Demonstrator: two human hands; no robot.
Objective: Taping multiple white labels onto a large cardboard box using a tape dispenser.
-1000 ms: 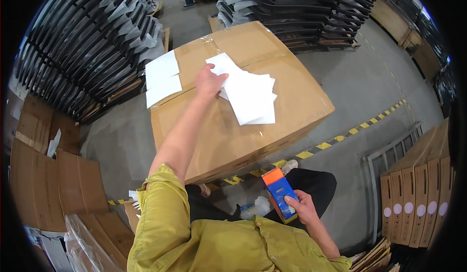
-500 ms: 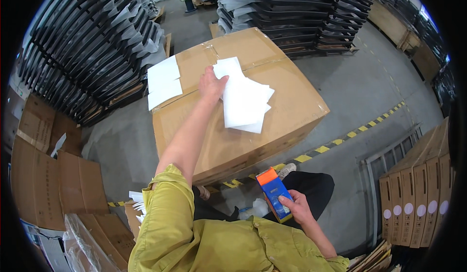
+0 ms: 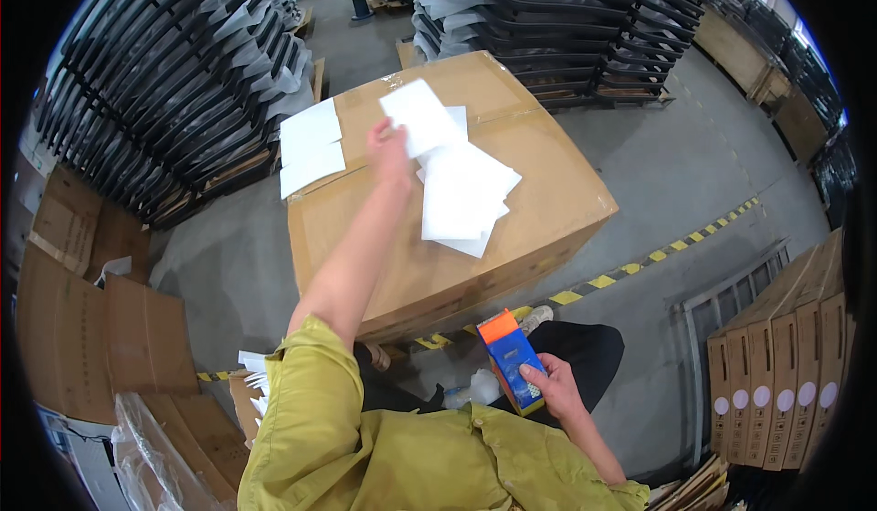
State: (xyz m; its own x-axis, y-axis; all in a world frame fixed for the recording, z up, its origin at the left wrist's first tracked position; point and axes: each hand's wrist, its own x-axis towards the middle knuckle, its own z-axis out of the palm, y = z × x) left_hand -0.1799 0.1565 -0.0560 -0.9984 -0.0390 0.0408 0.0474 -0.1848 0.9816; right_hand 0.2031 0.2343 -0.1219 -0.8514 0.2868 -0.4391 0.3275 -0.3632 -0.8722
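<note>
My left hand point(image 3: 391, 153), slightly blurred, reaches over a large cardboard box point(image 3: 356, 246) and pinches the left edge of a white sheet point(image 3: 422, 116). Under and nearer to me lies a loose, fanned pile of white sheets point(image 3: 461, 191). At the box's left edge, two more white pieces point(image 3: 312, 136) lie flat, one behind the other. Down by my lap, my right hand point(image 3: 554, 385) is closed around a small blue box with an orange end point(image 3: 510, 360), its thumb across the blue face.
Stacks of black metal frames with white wrapping point(image 3: 566, 27) stand behind the box and at the far left point(image 3: 164, 82). Upright flat cartons point(image 3: 776, 374) stand at the right by a metal rack point(image 3: 722, 310). Yellow-black tape point(image 3: 639, 266) crosses the floor. Open cardboard point(image 3: 68, 328) leans at the left.
My left hand has shifted slightly left, and the top sheet has swung away from the pile, toward the far left. The pile has fanned a little. My right hand keeps its grip.
</note>
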